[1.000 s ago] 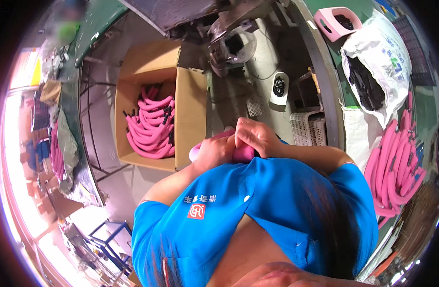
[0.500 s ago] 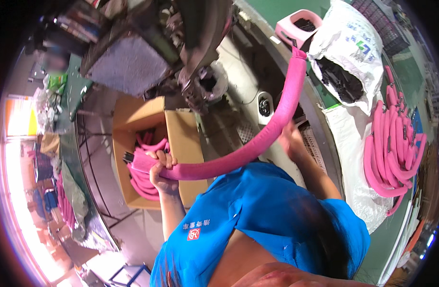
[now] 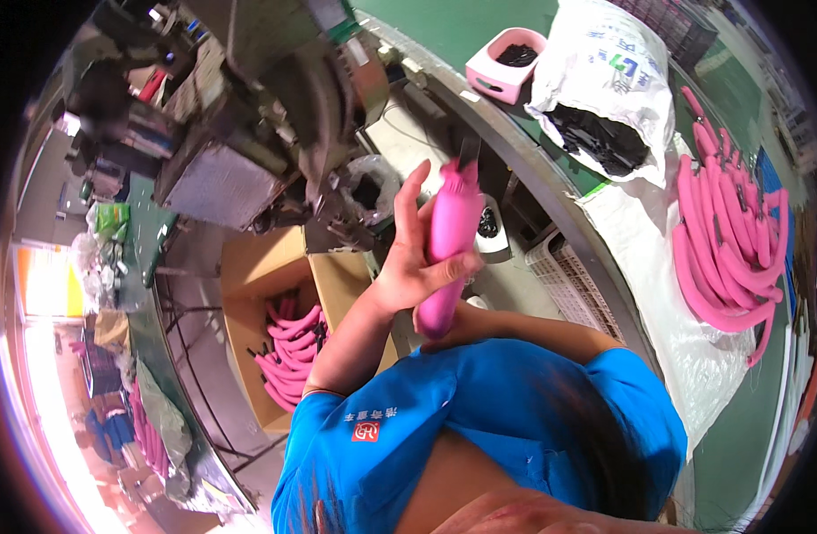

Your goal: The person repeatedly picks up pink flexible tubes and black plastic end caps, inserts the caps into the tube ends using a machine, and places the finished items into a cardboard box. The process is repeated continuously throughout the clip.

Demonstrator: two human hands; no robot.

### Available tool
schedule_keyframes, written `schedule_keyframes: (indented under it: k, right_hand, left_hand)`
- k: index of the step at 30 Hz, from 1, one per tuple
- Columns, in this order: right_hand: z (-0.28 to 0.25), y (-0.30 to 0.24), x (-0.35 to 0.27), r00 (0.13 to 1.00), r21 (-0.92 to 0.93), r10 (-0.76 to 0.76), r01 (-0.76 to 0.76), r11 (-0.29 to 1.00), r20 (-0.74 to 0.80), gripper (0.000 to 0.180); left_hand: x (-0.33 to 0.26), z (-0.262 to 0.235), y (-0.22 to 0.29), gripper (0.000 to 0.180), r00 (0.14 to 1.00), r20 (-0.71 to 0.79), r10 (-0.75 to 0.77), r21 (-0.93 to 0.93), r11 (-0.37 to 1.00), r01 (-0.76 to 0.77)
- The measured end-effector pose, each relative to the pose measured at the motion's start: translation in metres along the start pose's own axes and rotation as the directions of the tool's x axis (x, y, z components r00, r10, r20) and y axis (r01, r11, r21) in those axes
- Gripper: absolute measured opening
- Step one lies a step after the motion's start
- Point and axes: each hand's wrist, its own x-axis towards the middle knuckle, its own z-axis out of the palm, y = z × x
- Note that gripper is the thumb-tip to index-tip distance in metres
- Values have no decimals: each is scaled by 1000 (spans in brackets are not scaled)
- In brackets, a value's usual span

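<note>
One pink tube [image 3: 453, 222], stretched sideways earlier, is now seen in the head view before the blue shirt [image 3: 506, 383], its black tip [image 3: 469, 153] thus turned outward; it is clasped by the left hand [image 3: 413, 262], thumb across; the grip of the right hand [image 3: 462, 326], mostly hidden, cannot be told.

A carton [image 3: 342, 285] with tubes [image 3: 293, 345] inside stands left. On the right-hand bench [image 3: 426, 31], a container [image 3: 495, 80] (far end) sits left of a sack [image 3: 595, 53]; a tube pile [image 3: 715, 258] lies nearer.
</note>
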Motion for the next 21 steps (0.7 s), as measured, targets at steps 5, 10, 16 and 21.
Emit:
schedule_keyframes:
  k: [5, 10, 16, 21]
  right_hand:
    - [-87, 39, -17, 924, -674, -289, 48, 738, -251, 39]
    - [-281, 22, -74, 281, -651, -627, -572, 498, -727, 15]
    - [-384, 21, -107, 456, -542, -315, -790, 288, -832, 40]
    - [-380, 21, -93, 286, -468, -481, -825, 316, -829, 28]
  left_hand:
    - [-35, -25, -11, 87, 998, 4, -59, 207, 977, 57]
    - [-78, -30, -10, 69, 980, -82, -179, 33, 983, 182]
    - [-86, -12, -7, 54, 869, -329, -369, 103, 901, 421]
    - [-91, -14, -5, 55, 903, -315, -293, 267, 885, 380]
